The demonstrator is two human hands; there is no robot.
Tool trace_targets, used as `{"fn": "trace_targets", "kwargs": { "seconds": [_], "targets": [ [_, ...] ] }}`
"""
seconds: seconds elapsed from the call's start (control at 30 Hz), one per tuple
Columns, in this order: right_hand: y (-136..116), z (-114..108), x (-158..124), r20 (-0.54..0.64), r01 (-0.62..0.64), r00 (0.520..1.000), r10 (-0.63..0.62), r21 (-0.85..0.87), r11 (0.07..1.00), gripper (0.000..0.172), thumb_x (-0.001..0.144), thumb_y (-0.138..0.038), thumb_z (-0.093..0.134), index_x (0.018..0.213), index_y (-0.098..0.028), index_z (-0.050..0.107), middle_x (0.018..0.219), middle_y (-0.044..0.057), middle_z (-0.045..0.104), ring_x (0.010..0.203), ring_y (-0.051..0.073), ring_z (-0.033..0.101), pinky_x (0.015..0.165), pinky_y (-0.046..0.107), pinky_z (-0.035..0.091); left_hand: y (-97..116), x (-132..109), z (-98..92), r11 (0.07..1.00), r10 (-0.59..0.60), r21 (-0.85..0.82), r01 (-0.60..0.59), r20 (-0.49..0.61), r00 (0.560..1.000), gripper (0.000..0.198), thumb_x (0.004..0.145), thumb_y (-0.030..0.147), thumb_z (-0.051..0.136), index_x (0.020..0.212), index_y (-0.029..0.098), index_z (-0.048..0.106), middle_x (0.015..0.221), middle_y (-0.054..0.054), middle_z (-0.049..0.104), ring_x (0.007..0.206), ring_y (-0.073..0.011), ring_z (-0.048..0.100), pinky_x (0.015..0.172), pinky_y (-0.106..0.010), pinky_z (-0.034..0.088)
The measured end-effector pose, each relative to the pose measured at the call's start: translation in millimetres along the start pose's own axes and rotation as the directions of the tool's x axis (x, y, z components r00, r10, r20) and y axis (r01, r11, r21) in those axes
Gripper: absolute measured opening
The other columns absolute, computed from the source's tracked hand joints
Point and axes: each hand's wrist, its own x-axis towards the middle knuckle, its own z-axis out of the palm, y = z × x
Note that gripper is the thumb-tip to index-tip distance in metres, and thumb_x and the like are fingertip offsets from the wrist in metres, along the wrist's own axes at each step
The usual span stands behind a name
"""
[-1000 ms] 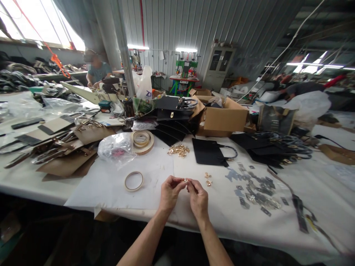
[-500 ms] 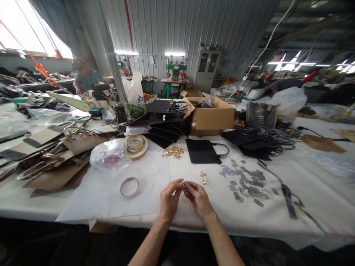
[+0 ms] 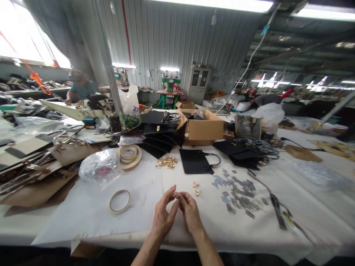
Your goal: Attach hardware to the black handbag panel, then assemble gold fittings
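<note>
My left hand (image 3: 164,214) and my right hand (image 3: 190,211) meet over the table's near part, fingertips pinched together on a small gold metal fitting (image 3: 176,195). Its exact shape is mostly hidden by the fingers. Just beyond my right hand lie a few loose gold fittings (image 3: 196,189). Farther back is a pile of similar gold fittings (image 3: 167,162). To its right a black bag panel (image 3: 194,162) with a twisted handle rests flat. Many thin metal plates (image 3: 241,192) are scattered to the right of my hands.
A tape roll (image 3: 119,201) lies at left on white paper, with larger tape rolls (image 3: 129,157) behind. Brown bags (image 3: 41,181) are heaped far left. Cardboard boxes (image 3: 206,129) and black bag pieces (image 3: 161,127) stand at the back. A person (image 3: 83,88) sits beyond, at left.
The view has tilted up, so the table things sit lower and farther left. My left fingers have spread somewhat, and the gold fitting shows more between the fingertips.
</note>
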Motion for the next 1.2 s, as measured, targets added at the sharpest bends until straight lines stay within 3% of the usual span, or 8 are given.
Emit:
{"fn": "trace_targets", "kwargs": {
  "seconds": [0.17, 0.33, 0.5, 0.67, 0.77, 0.93, 1.07, 1.2],
  "targets": [
    [6, -17, 5, -0.253, 0.125, 0.955, -0.155, -0.130, 0.984, 0.041, 0.078, -0.050, 0.083, 0.105, -0.021, 0.074, 0.088, 0.002, 0.074, 0.076, 0.015, 0.063, 0.072, 0.025, 0.053, -6, 5, -3.8, 0.980, -0.193, -0.094, 0.174, -0.261, 0.946, 0.032, 0.099, 0.044, 0.059, 0.119, 0.022, 0.068, 0.095, -0.007, 0.076, 0.088, -0.0212, 0.073, 0.085, -0.034, 0.058],
    [-19, -68, 23, -0.475, 0.157, 0.795, -0.377, -0.438, 0.885, 0.060, 0.078, -0.062, 0.075, 0.116, -0.016, 0.072, 0.105, 0.011, 0.077, 0.087, 0.024, 0.070, 0.079, 0.034, 0.056, -9, 8, -4.5, 0.961, -0.255, -0.187, 0.205, -0.302, 0.919, 0.030, 0.098, 0.048, 0.058, 0.098, 0.019, 0.069, 0.090, -0.005, 0.073, 0.070, -0.0148, 0.065, 0.068, -0.026, 0.053],
    [-33, -108, 38, -0.475, 0.010, 0.770, -0.426, -0.659, 0.752, 0.063, 0.079, -0.068, 0.065, 0.114, -0.015, 0.073, 0.099, 0.015, 0.078, 0.089, 0.032, 0.072, 0.085, 0.044, 0.055, -7, 5, -1.6, 0.957, -0.254, -0.202, 0.207, -0.246, 0.936, 0.029, 0.096, 0.047, 0.060, 0.098, 0.020, 0.069, 0.082, -0.002, 0.071, 0.064, -0.0134, 0.061, 0.061, -0.024, 0.048],
    [-31, -104, 39, -0.322, 0.024, 0.788, -0.525, -0.836, 0.549, 0.055, 0.077, -0.064, 0.060, 0.104, -0.018, 0.076, 0.097, 0.017, 0.077, 0.090, 0.038, 0.070, 0.083, 0.052, 0.052, -10, -9, -4.4, 0.973, -0.216, -0.138, 0.186, -0.257, 0.942, 0.020, 0.095, 0.038, 0.061, 0.105, 0.021, 0.065, 0.086, -0.003, 0.072, 0.062, -0.0132, 0.063, 0.059, -0.025, 0.051],
    [-33, -96, 36, -0.208, 0.084, 0.765, -0.609, -0.906, 0.415, 0.047, 0.076, -0.058, 0.060, 0.098, -0.021, 0.078, 0.080, 0.016, 0.072, 0.084, 0.041, 0.067, 0.082, 0.058, 0.050, -4, -17, -32.1, 0.993, -0.088, 0.053, 0.103, -0.241, 0.967, 0.017, 0.095, 0.028, 0.060, 0.110, 0.022, 0.065, 0.094, -0.005, 0.073, 0.069, -0.0153, 0.067, 0.067, -0.028, 0.054],
    [-36, -78, 25, -0.153, 0.211, 0.658, -0.737, -0.902, 0.376, 0.046, 0.083, -0.058, 0.057, 0.111, -0.028, 0.077, 0.079, 0.018, 0.068, 0.084, 0.039, 0.066, 0.084, 0.055, 0.050, 16, -24, -123.4, 0.835, 0.173, 0.551, 0.006, -0.273, 0.946, 0.032, 0.085, 0.009, 0.057, 0.113, 0.022, 0.063, 0.108, -0.009, 0.071, 0.106, -0.0260, 0.063, 0.097, -0.041, 0.050],
    [-21, -42, 10, -0.140, 0.257, 0.791, -0.596, -0.808, 0.531, 0.050, 0.080, -0.066, 0.063, 0.106, -0.026, 0.076, 0.098, 0.016, 0.072, 0.073, 0.029, 0.064, 0.074, 0.046, 0.053, 17, -32, -176.0, 0.683, 0.109, 0.729, 0.044, -0.161, 0.981, 0.051, 0.069, 0.003, 0.060, 0.117, 0.022, 0.061, 0.114, -0.009, 0.068, 0.113, -0.0300, 0.058, 0.101, -0.045, 0.046],
    [8, 20, -1, 0.202, 0.379, 0.921, -0.333, -0.663, 0.645, 0.043, 0.085, -0.059, 0.067, 0.103, -0.021, 0.073, 0.099, 0.010, 0.073, 0.080, 0.024, 0.065, 0.074, 0.036, 0.055, 8, -39, -183.4, 0.615, 0.001, 0.787, 0.057, -0.073, 0.997, 0.046, 0.070, 0.004, 0.058, 0.112, 0.023, 0.063, 0.101, -0.006, 0.069, 0.101, -0.0267, 0.060, 0.094, -0.041, 0.045]
  ]
}}
